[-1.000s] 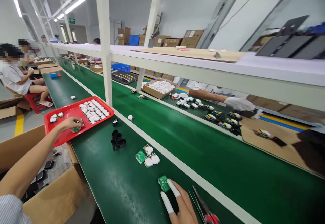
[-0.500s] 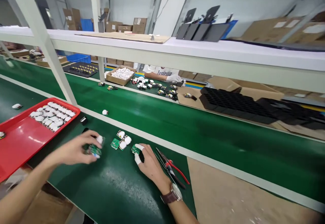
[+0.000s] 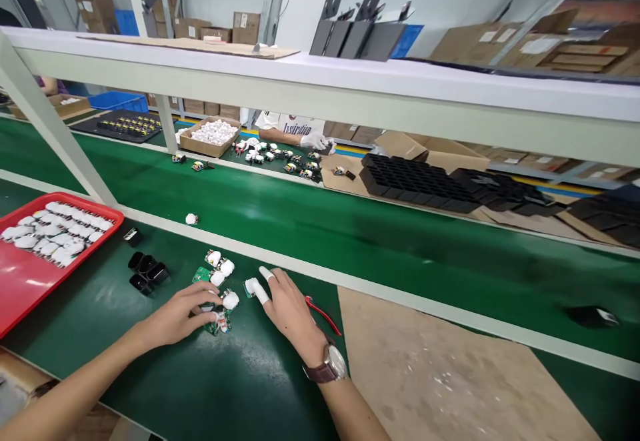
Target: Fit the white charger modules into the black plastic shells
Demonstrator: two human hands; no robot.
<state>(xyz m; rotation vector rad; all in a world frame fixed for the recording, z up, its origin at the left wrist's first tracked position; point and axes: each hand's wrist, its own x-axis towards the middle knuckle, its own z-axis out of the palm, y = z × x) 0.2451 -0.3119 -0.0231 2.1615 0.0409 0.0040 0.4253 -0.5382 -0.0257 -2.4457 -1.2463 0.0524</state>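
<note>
My left hand [image 3: 185, 314] is closed around small green circuit boards [image 3: 216, 325] with white parts, low over the green bench. Against its fingertips is a white-capped board [image 3: 230, 299]. My right hand [image 3: 293, 311] rests to the right, white covers on its thumb and index finger. These two are apart, and the thumb tip touches a small circuit board [image 3: 247, 288]. Between and beyond the hands sit several white-capped boards [image 3: 219, 271], one with its green face showing. Red-handled pliers [image 3: 324, 315] lie mostly hidden behind my right hand.
A red tray [image 3: 100, 249] with rows of white-capped boards stands left. Black housings [image 3: 145, 271] lie beside it. A brown sheet [image 3: 425, 354] covers the bench at right. Behind runs a green conveyor [image 3: 300, 217] carrying a black housing [image 3: 593, 316]. Across it, a co-worker's gloved hand [image 3: 314, 141] works.
My left hand has moved right and down with the boards, uncovering black housings. My right index finger has lifted off its board. The view has shifted right; a black housing appears on the conveyor.
</note>
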